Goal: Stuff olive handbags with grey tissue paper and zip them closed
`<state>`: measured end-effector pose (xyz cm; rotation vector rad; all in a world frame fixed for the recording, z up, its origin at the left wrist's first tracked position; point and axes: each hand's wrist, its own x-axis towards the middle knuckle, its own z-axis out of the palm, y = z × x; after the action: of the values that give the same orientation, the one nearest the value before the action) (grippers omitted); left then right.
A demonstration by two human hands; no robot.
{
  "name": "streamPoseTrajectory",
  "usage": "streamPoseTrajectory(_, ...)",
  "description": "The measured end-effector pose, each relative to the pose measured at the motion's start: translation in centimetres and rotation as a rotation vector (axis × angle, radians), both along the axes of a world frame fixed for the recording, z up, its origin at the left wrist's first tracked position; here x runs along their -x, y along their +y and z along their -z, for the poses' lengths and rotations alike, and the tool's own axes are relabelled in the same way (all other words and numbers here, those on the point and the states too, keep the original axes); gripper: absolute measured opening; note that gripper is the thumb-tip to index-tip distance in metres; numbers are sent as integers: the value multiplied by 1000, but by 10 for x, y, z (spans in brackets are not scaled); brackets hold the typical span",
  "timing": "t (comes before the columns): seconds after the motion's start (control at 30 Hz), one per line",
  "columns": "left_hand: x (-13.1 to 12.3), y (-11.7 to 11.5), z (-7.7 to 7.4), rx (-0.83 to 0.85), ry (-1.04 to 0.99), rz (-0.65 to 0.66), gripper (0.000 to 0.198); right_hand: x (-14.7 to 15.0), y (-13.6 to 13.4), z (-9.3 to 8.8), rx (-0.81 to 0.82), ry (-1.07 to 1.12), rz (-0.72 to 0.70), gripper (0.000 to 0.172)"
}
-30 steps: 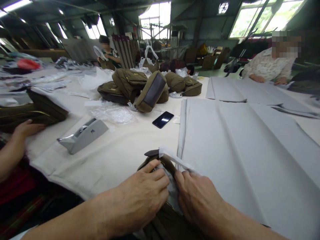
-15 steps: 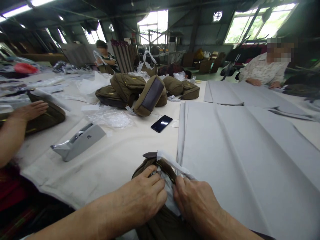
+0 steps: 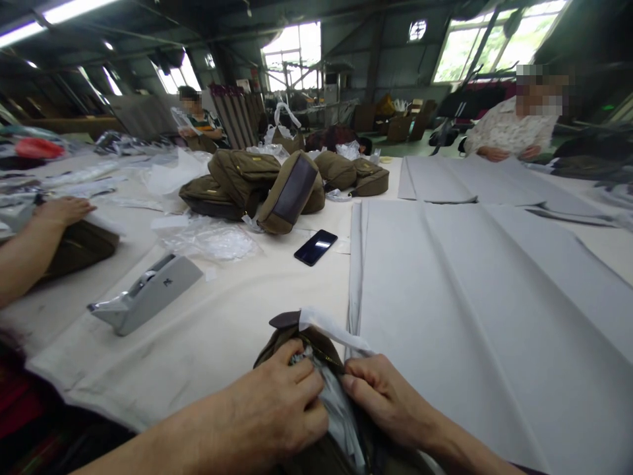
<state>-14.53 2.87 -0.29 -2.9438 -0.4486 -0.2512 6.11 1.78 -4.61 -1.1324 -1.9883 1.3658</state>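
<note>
An olive-brown bag (image 3: 316,458) lies at the table's near edge, its zipped top open. Crumpled pale grey stuffing (image 3: 341,415) shows inside, and a white strip (image 3: 331,326) runs across a handle at the far end. Curled over the left side of the opening, my left hand (image 3: 287,399) is closed, with its fingertips down against the stuffing; its exact hold is partly hidden. My right hand (image 3: 383,396) pinches the right zipper edge between thumb and fingers. Most of the bag's near part is covered by my forearms or cut off by the frame.
A tape dispenser (image 3: 153,290) and a phone (image 3: 316,247) lie beyond the bag. Several olive bags (image 3: 242,178) are piled behind them. Large grey sheets (image 3: 475,316) cover the right side. A co-worker's hand (image 3: 64,211) rests on another bag at left; another person (image 3: 514,128) stands far right.
The bag's opening is wider and more of the pale stuffing shows. My right hand has shifted slightly with the zipper edge. The view has turned a little to the right.
</note>
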Motion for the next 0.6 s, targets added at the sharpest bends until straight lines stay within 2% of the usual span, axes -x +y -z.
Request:
streamPoseTrajectory(0.17,-2,4,6,45,-6,74,12,12,-3,-7,-241,-168,-80,19)
streamPoseTrajectory(0.3,-4,8,10,16,-223,73,9,6,-1,-8,-360,-307,-149,11)
streamPoseTrajectory(0.37,-5,11,10,38,-199,49,9,1,-3,-5,-373,-354,-129,12)
streamPoseTrajectory(0.43,-6,16,10,113,-77,53,10,-5,-8,-6,-343,-349,-114,17)
streamPoseTrajectory(0.5,-7,19,10,189,1,57,14,-13,-16,-12,-300,-284,-119,20)
streamPoseTrajectory(0.6,-8,20,9,262,-10,22,19,-28,-30,-29,-297,-207,-182,21)
